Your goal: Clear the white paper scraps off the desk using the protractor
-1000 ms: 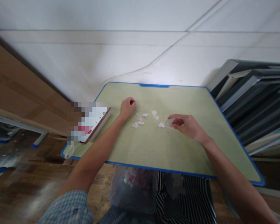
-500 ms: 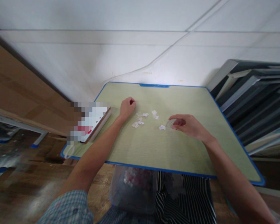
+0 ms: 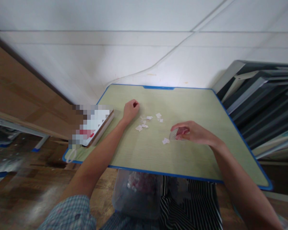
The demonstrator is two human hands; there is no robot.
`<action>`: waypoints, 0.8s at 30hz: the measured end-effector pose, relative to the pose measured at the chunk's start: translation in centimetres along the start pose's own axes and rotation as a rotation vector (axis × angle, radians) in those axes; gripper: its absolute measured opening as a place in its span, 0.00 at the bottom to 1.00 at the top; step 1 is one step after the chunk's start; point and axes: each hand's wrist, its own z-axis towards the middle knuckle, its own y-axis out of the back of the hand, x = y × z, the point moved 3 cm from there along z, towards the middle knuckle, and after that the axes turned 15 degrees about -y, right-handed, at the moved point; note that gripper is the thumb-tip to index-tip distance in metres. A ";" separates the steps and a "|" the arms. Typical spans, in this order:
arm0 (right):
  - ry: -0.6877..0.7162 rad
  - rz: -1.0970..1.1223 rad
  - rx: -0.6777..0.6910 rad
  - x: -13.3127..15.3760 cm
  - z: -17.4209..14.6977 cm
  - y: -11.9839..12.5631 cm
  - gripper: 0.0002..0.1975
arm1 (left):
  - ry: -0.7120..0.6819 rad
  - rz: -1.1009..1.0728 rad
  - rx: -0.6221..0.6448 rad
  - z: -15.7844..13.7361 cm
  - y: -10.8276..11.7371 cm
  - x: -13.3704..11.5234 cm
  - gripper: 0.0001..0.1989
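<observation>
White paper scrap [image 3: 165,141] just left of clear plastic piece [image 3: 173,134] held by fingers [image 3: 182,124] of right hand [image 3: 194,131]; left hand [image 3: 131,111] farther, loosely fisted on counter [image 3: 139,150], contents unclear.

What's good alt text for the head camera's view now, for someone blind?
A right hand holds a clear, rounded object beside small white pieces on a pale table edged in blue. The left hand, loosely curled, is near more pieces; a see-through bin sits below.

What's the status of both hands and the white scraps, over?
Left hand curled, contents hidden. Right hand holding clear piece. White scraps on table between hands, nearest beside clear piece. No obstruction seen.
</observation>
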 end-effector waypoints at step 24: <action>0.054 -0.157 0.130 1.1 -1.5 0.0 0.13 | 0.010 0.009 0.013 0.0 0.0 -0.1 0.07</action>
